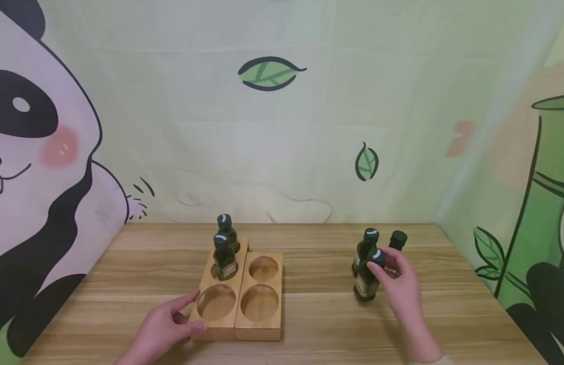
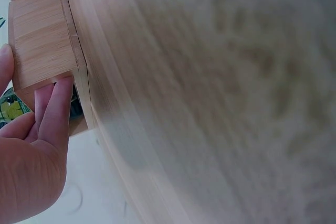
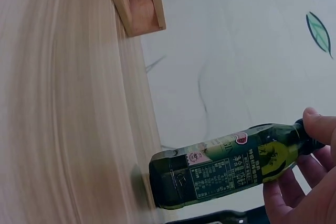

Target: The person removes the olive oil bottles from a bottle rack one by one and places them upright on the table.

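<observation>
My left hand (image 1: 165, 324) grips the front left corner of a wooden bottle holder (image 1: 258, 332), thumb at the front and fingers on the side. Two small dark green bottles (image 1: 225, 266) with black caps stand in its left row; the round recesses nearer me and on the right hold nothing. On the right, my right hand (image 1: 402, 284) pinches an olive oil bottle (image 1: 365, 284) at its cap and neck. That bottle's printed label faces the right wrist camera (image 3: 223, 167). Whether its base touches the table cannot be told.
Two more bottles stand close behind the right hand, one at the back left (image 1: 371, 237) and one partly hidden by the fingers (image 1: 398, 238). The wood-grain table (image 1: 314, 309) ends at a printed cloth backdrop (image 1: 309, 152).
</observation>
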{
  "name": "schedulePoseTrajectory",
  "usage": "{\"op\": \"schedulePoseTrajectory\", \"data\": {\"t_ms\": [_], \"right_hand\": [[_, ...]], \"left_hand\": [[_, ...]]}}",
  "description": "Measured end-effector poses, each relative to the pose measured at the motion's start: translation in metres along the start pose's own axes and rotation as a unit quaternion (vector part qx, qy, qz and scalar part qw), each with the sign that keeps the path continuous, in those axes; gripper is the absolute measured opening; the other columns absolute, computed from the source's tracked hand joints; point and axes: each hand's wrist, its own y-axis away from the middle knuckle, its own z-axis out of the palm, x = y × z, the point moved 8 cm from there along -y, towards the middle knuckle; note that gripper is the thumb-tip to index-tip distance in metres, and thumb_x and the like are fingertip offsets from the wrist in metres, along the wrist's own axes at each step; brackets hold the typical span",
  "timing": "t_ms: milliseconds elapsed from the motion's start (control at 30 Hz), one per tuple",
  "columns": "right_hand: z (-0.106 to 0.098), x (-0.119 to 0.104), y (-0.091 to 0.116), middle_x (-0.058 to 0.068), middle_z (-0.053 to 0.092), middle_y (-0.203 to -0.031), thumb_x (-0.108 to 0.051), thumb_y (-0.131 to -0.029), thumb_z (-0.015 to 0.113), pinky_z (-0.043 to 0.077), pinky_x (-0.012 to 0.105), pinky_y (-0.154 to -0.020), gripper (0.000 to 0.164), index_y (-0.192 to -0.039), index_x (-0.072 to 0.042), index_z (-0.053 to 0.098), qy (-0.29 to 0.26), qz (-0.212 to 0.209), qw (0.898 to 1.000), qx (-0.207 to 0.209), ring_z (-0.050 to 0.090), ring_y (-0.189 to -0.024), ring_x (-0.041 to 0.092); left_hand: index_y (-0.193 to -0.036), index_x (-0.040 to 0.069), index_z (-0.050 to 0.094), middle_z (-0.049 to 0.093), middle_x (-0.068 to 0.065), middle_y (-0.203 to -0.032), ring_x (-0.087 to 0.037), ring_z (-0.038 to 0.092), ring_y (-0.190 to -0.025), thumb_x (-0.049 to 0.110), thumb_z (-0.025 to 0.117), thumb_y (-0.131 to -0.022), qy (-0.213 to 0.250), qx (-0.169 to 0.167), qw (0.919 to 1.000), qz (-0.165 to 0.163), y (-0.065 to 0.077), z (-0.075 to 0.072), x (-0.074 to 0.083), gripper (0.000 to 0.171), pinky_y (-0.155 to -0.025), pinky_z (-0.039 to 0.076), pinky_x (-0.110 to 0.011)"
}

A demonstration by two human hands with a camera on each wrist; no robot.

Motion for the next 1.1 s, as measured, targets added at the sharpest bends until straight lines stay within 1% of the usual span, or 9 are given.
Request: {"op": "schedulePoseTrajectory", "data": {"t_ms": [167,300,500,633,733,867,1100], "right_hand": [[-0.006,0.005,-0.002,0.017,0.065,-0.113,-0.007,-0.088,0.077,0.044,0.010,-0.079,0.039,-0.124,-0.002,0.063,0.004,-0.001,1.000,0.020,0.056,-0.092,-0.001],[-0.008,0.009,-0.004,0.016,0.065,-0.113,-0.007,-0.087,0.077,0.044,0.009,-0.079,0.038,-0.123,-0.003,0.063,0.013,0.004,0.999,0.034,0.055,-0.093,0.000],[-0.008,0.013,-0.006,0.014,0.065,-0.115,-0.010,-0.088,0.077,0.043,0.008,-0.078,0.039,-0.124,-0.003,0.062,0.018,0.018,0.999,0.039,0.055,-0.096,0.005],[-0.008,0.014,-0.006,0.015,0.065,-0.116,-0.012,-0.089,0.077,0.043,0.008,-0.078,0.039,-0.124,-0.003,0.062,0.018,0.025,0.999,0.041,0.055,-0.098,0.008],[-0.007,0.014,-0.006,0.015,0.065,-0.116,-0.012,-0.089,0.076,0.042,0.008,-0.078,0.039,-0.124,-0.003,0.062,0.016,0.029,0.999,0.041,0.056,-0.100,0.011],[-0.007,0.015,-0.006,0.016,0.065,-0.118,-0.014,-0.089,0.076,0.042,0.007,-0.078,0.040,-0.125,-0.003,0.061,0.018,0.033,0.998,0.043,0.056,-0.103,0.016],[-0.006,0.014,-0.007,0.015,0.065,-0.116,-0.011,-0.089,0.076,0.041,0.007,-0.076,0.040,-0.125,-0.003,0.061,0.028,0.032,0.998,0.050,0.056,-0.101,0.015]], "left_hand": [[-0.139,0.009,0.058,0.069,-0.004,-0.104,-0.015,0.061,-0.073,0.037,0.092,-0.065,-0.003,0.002,1.0000,-0.002,-0.001,0.000,0.000,0.087,-0.060,0.048,-0.031],[-0.140,0.009,0.058,0.069,-0.005,-0.103,-0.015,0.061,-0.073,0.037,0.092,-0.064,-0.004,0.002,1.0000,-0.004,-0.001,0.000,0.000,0.087,-0.060,0.048,-0.032],[-0.139,0.009,0.058,0.068,-0.005,-0.104,-0.015,0.060,-0.073,0.037,0.092,-0.064,-0.001,0.002,1.0000,-0.002,-0.001,0.000,0.000,0.087,-0.060,0.048,-0.030],[-0.139,0.008,0.058,0.068,-0.004,-0.102,-0.015,0.059,-0.072,0.036,0.092,-0.065,-0.008,0.002,0.9999,0.006,-0.001,0.000,0.001,0.086,-0.059,0.047,-0.029],[-0.139,0.007,0.057,0.068,-0.005,-0.105,-0.014,0.059,-0.072,0.035,0.092,-0.066,-0.013,0.003,0.9998,0.013,-0.001,0.000,0.001,0.085,-0.059,0.047,-0.029],[-0.139,0.008,0.058,0.068,-0.005,-0.107,-0.014,0.059,-0.072,0.036,0.092,-0.066,-0.010,0.004,0.9999,0.010,0.000,-0.001,0.001,0.085,-0.059,0.047,-0.029],[-0.139,0.009,0.058,0.068,-0.003,-0.104,-0.015,0.059,-0.072,0.040,0.092,-0.064,-0.006,0.003,1.0000,0.007,0.000,0.000,0.000,0.088,-0.059,0.047,-0.029]]}}
